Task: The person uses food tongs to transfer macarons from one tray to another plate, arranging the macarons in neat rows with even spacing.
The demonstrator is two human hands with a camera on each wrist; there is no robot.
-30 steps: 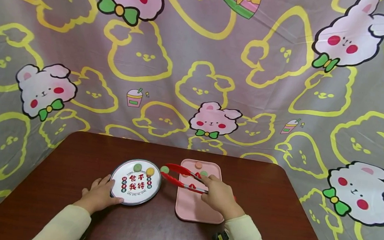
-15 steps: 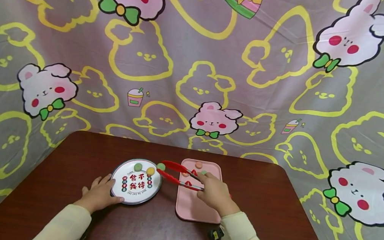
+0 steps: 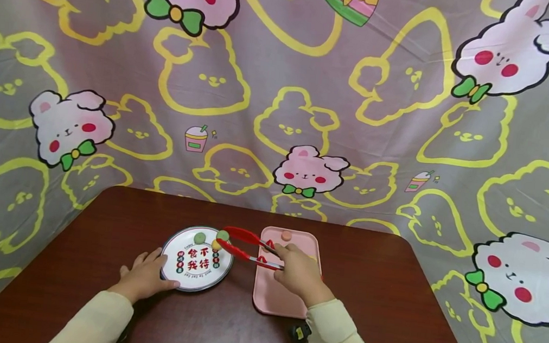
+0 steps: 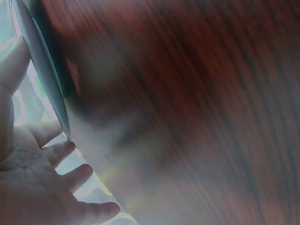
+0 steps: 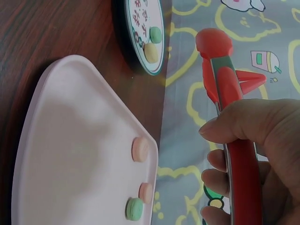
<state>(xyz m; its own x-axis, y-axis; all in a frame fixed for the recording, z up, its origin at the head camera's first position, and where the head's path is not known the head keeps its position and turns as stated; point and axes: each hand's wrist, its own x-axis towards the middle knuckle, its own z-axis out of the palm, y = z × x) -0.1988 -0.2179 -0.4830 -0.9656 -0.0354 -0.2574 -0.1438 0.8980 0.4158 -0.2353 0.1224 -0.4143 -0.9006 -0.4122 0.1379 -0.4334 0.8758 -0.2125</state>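
Note:
My right hand point(image 3: 297, 271) grips red-and-silver tongs point(image 3: 243, 248), reaching left across the tray. Between the tong tips is a green macaron point(image 3: 222, 235), over the right part of the white plate point(image 3: 173, 247) in the head view. A second green macaron point(image 3: 199, 238) and a yellow macaron point(image 3: 216, 245) lie near the plate's far rim. My left hand point(image 3: 146, 276) touches the plate's left rim, its fingers spread and fairly straight, as the left wrist view also shows. The held macaron is hidden behind the tongs in the right wrist view.
A pink tray point(image 3: 273, 299) sits on the dark wooden table point(image 3: 380, 311) right of the plate. On it are two pinkish-orange macarons point(image 5: 139, 149) and a green macaron point(image 5: 134, 209). A patterned cloth point(image 3: 309, 109) hangs behind the table. A small black object point(image 3: 299, 333) is near the right sleeve.
My right hand has moved left with the tongs, carrying the green macaron from beside the plate to over its right part. My left hand has stayed at the plate's rim.

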